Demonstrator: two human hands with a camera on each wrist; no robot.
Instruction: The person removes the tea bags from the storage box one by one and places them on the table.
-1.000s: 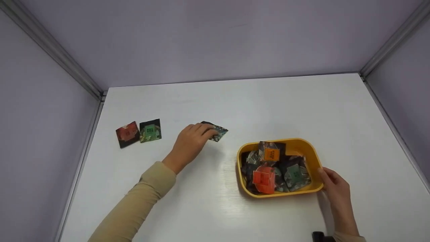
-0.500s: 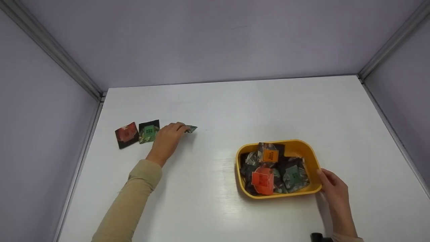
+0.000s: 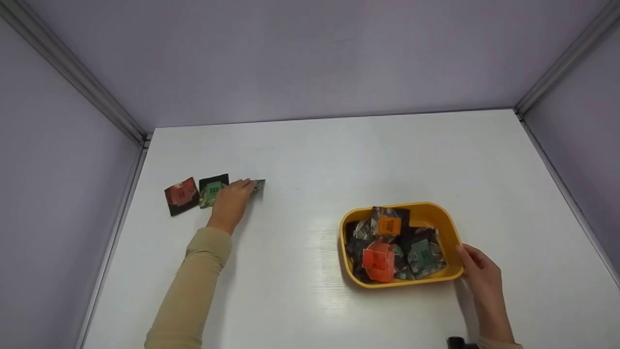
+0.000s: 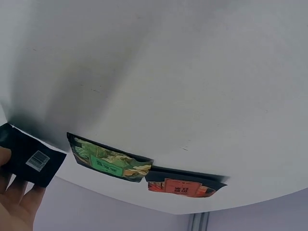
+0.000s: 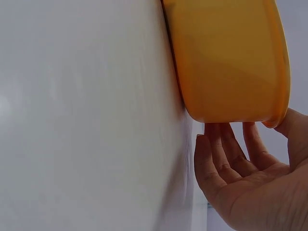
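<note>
My left hand [image 3: 231,203] pinches a small dark square packet [image 3: 260,185] just above the table. In the left wrist view that packet [image 4: 21,156] turns its black back with a white barcode label toward the camera. Left of it a packet with a green label [image 3: 210,189] and one with a red label [image 3: 181,195] lie flat side by side. With the thumb at the rim and fingertips against the outer wall, my right hand [image 3: 487,276] grips the right end of a yellow plastic bin [image 3: 450,223]. Several similar packets are heaped in it, including an orange-labelled one [image 3: 390,225].
The white table [image 3: 290,271] is bounded by pale panels [image 3: 310,58] at the back and sides, with metal corner rails [image 3: 92,80]. A small black object [image 3: 456,342] shows by the right wrist at the bottom edge.
My left hand has moved left with its packet, from near the table's middle to beside the green-labelled packet. The right hand and yellow bin have stayed put.
</note>
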